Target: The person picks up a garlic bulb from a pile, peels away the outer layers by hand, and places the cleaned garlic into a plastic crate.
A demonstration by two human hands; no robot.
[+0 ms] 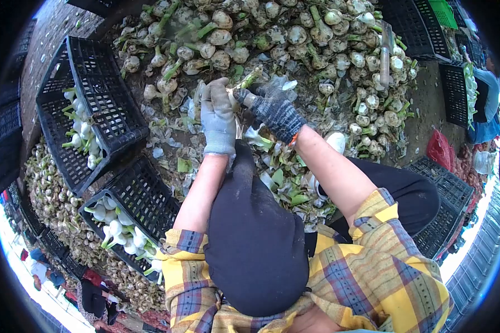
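My left hand (216,114), in a pale grey glove, is closed around a garlic bulb whose green-tan stem (248,77) points up and right. Most of that bulb is hidden by the fingers. Right beside it, my right hand (275,108), in a dark knitted glove, has its fingers curled. A short brownish end (249,99), like part of a handle, shows at them; the rest is covered. Beneath both hands lie papery skins and cut leaves (286,188). A heap of soil-stained garlic (294,36) spreads in front of me.
A knife-like tool with a worn handle (384,66) lies on the heap's right side. Black crates (108,100) with trimmed white garlic (83,130) stand at left; another crate (150,194) is near my left elbow. More garlic (50,183) covers the ground behind them. Other people (39,269) are at lower left.
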